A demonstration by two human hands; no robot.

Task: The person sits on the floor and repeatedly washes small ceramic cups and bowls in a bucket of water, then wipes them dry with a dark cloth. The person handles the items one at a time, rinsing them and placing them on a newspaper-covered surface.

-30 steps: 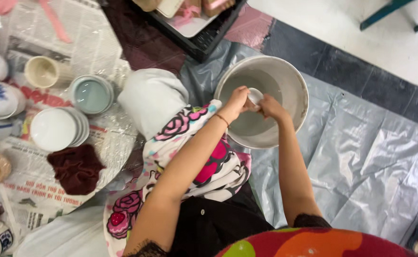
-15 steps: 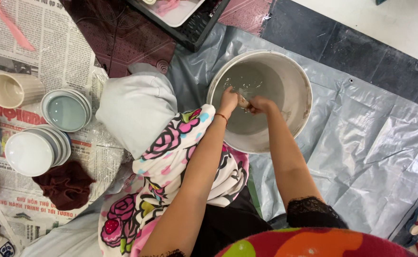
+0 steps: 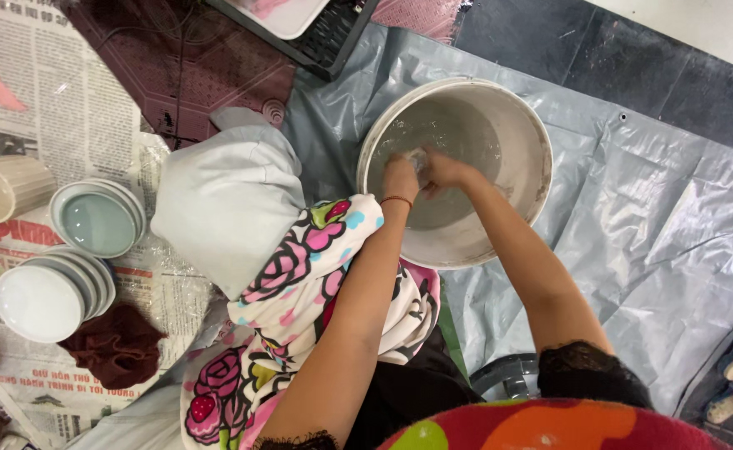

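Both hands have sunk lower into the white bucket [image 3: 533,150]. Left hand [image 3: 400,177] and right hand [image 3: 443,171] meet, closed together around a small pale object [image 3: 417,157] at the cloudy water; washing appears underway. Stacked plates [image 3: 45,296] wait nearby.

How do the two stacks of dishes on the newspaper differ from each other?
The upper stack of dishes has a pale blue-green inside; the lower stack of dishes is plain white inside. The upper stack sits beside the ribbed cup; the lower one sits beside the dark red cloth. Both are round, face up, rest on newspaper, and lie far from both hands.
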